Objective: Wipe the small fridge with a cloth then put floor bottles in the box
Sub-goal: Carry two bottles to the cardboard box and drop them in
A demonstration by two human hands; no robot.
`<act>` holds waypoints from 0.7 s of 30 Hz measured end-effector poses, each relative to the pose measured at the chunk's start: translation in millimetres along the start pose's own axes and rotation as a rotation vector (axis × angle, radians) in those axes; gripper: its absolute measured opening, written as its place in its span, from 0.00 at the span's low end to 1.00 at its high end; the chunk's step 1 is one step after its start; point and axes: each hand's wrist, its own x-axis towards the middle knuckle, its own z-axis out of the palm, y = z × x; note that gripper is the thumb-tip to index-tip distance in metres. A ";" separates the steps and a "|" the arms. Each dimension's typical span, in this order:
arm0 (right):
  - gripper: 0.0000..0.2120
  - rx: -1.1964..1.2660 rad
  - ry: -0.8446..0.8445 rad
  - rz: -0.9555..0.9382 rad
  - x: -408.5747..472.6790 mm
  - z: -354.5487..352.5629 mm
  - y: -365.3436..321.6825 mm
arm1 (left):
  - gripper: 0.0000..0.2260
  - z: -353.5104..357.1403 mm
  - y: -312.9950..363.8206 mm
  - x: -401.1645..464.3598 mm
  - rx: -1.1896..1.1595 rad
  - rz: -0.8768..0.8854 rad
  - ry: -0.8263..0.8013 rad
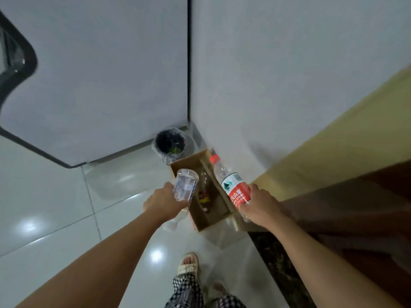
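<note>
Head view: left hand [165,202] grips a clear bottle [185,185] and right hand [259,204] grips a red-labelled bottle [231,183], both slanting lengthwise over the open cardboard box [178,166] just below and between them.

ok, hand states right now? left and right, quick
Left hand: grips the clear bottle, above the cardboard box.
Right hand: grips the red-label bottle.
</note>
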 end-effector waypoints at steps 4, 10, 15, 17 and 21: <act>0.31 -0.053 -0.054 -0.022 53.5 29.8 1.6 | 0.28 36.4 1.5 37.3 -0.082 -0.109 -0.003; 0.33 -0.117 -0.142 -0.059 152.9 97.9 7.1 | 0.25 115.3 2.4 116.4 -0.194 -0.217 -0.002; 0.34 -0.116 -0.154 -0.092 239.9 169.0 16.0 | 0.25 190.5 -3.3 196.9 -0.255 -0.283 -0.025; 0.33 -0.089 -0.158 -0.100 269.8 202.7 20.1 | 0.26 220.9 -6.8 229.3 -0.270 -0.304 -0.031; 0.32 -0.034 -0.167 -0.065 318.4 270.0 25.9 | 0.26 274.2 -16.1 288.3 -0.297 -0.331 0.009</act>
